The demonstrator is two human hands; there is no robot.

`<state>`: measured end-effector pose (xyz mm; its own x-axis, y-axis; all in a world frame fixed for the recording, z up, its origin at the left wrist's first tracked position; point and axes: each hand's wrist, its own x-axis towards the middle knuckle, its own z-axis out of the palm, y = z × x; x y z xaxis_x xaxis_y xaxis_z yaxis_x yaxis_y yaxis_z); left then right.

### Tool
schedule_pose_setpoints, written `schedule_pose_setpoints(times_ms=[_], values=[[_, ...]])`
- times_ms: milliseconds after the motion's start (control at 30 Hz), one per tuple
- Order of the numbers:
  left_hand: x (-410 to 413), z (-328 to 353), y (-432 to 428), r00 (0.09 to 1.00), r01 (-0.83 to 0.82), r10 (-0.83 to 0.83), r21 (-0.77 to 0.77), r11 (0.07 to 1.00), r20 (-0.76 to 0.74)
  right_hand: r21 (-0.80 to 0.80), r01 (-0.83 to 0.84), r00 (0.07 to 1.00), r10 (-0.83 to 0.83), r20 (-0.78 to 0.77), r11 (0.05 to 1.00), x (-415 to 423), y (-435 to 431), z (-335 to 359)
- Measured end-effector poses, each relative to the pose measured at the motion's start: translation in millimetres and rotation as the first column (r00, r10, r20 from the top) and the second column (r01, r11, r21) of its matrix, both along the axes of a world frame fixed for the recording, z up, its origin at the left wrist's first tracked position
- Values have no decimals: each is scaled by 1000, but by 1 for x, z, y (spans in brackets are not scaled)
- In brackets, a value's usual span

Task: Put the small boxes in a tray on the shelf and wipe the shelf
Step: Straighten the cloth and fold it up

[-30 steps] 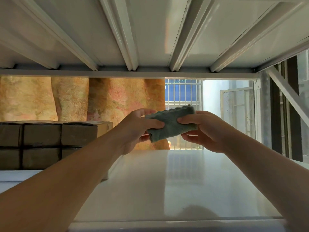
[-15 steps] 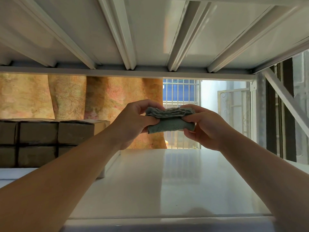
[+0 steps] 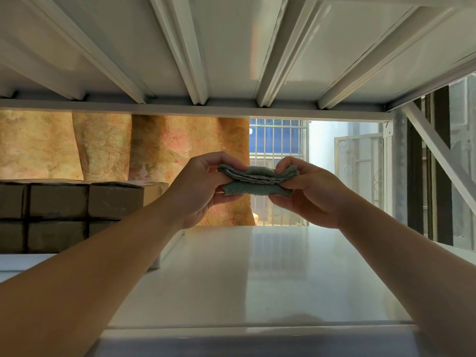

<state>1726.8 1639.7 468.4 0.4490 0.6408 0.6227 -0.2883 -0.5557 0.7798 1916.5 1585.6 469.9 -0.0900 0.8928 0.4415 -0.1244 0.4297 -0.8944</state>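
Fingers [image 3: 293, 186] of L hand [image 3: 198, 188] & R hand [image 3: 311, 197] pinch the folded green cloth [image 3: 257, 189] by its ends, above the shelf [image 3: 257, 279], not touching it. Small boxes [image 3: 87, 202] stand stacked at left. Risk: if one pinch loosens, folds open, cloth falls.

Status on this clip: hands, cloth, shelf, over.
Hands: left hand and right hand pinch folded green cloth, off the white shelf. Stacked left: small brown boxes. Nothing seen beneath cloth.

Head camera, close, looks level into shelf [image 3: 257, 279].
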Motion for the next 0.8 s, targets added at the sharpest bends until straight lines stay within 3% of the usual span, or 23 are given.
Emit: schedule_pose_setpoints(times_ms=[133, 300, 500, 667, 800], values=[[0, -2, 2, 999, -21, 21, -2, 1000, -29, -103, -47, 999, 48, 9, 994, 5, 1, -2], [2, -2, 3, 998, 5, -6, -8, 1000, -62, -49, 2, 1000, -2, 2, 999, 4, 1, -2], [-1, -5, 3, 980, 179, -191, -171, 969, -55, -16, 57, 998, -56, 21, 998, 2, 0, -5], [-3, -5, 9, 988, 87, -113, -227, 970, -101, -25, 30, 999, -29, 38, 999, 1, 4, -6], [-6, -5, 14, 976, 86, -142, -305, 949, -165, -38, 0, 996, 4, 92, 999, -1, 7, -7]])
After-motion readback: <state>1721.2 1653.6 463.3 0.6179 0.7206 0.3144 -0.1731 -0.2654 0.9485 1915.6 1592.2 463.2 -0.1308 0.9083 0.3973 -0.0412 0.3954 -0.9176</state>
